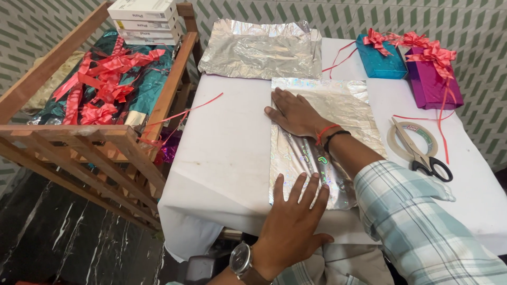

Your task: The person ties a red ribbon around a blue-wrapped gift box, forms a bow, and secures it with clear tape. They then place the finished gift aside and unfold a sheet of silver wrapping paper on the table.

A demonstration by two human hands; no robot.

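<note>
Two hands lie flat on one sheet of silver holographic wrapping foil [338,113]. The left hand [293,224], with a watch [242,259] at the wrist, rests at the sheet's 6 o'clock end, its fingers [298,190] straight, slightly spread and clamped on nothing. The right hand [296,113], crossing in from 4 o'clock in a pale checked sleeve [417,221], presses palm-down on the sheet's upper left part; its fingers [282,100] are stretched out near together toward 10 o'clock, also gripping nothing. Red and black bands [330,134] circle that wrist.

The foil sheet lies lengthwise from 12 to 6 o'clock in the middle of the white-covered surface [222,148], its near end reaching the front edge. A second, crumpled silver sheet [261,50] lies just beyond it at 12 o'clock.

At 3 o'clock from the right hand, scissors [422,153] with black handles lie across a roll of tape [412,140]. At 1 o'clock stand a wrapped blue box [380,60] and a wrapped purple box [430,84], each topped with a red ribbon bow; loose red ribbon [446,132] trails down from them.

At 9 to 10 o'clock, beside the surface, a wooden rack [68,137] holds red ribbon bows [103,89] on teal foil, with a stack of white boxes [145,21] on its far corner.
</note>
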